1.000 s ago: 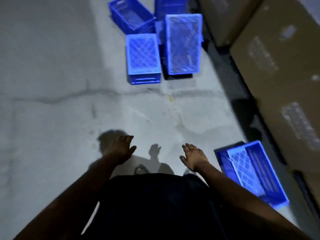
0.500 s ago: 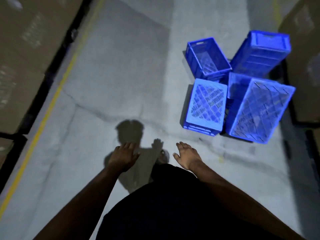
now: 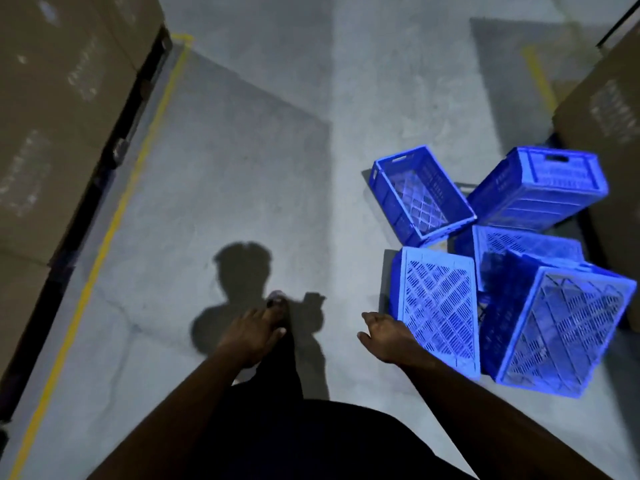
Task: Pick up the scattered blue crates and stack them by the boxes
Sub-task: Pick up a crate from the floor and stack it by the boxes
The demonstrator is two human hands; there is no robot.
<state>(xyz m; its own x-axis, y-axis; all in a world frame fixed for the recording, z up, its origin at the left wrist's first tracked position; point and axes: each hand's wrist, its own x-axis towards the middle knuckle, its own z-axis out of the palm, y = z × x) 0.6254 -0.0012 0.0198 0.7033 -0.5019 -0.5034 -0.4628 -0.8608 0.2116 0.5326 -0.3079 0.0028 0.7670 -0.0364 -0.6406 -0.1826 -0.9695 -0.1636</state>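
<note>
Several blue plastic crates lie jumbled on the concrete floor at the right. An upturned crate point(image 3: 438, 308) is nearest me, its lattice bottom facing up. A tilted crate point(image 3: 562, 327) leans beside it on the right. Behind them an upright open crate point(image 3: 420, 195) stands, and another crate point(image 3: 540, 188) lies on its side against the boxes. My right hand point(image 3: 384, 336) hovers empty, fingers apart, just left of the upturned crate. My left hand point(image 3: 252, 332) hangs empty over the floor, fingers loosely spread.
Tall cardboard boxes point(image 3: 59, 109) line the left side behind a yellow floor line point(image 3: 117, 216). More cardboard boxes point(image 3: 606, 123) stand at the right, behind the crates. My shadow falls on the grey floor point(image 3: 249, 161) ahead.
The view has swung left and closer: the crate pile moved from top centre to the right, beside my right hand. The lone crate at lower right left the view. Both hands stay empty.
</note>
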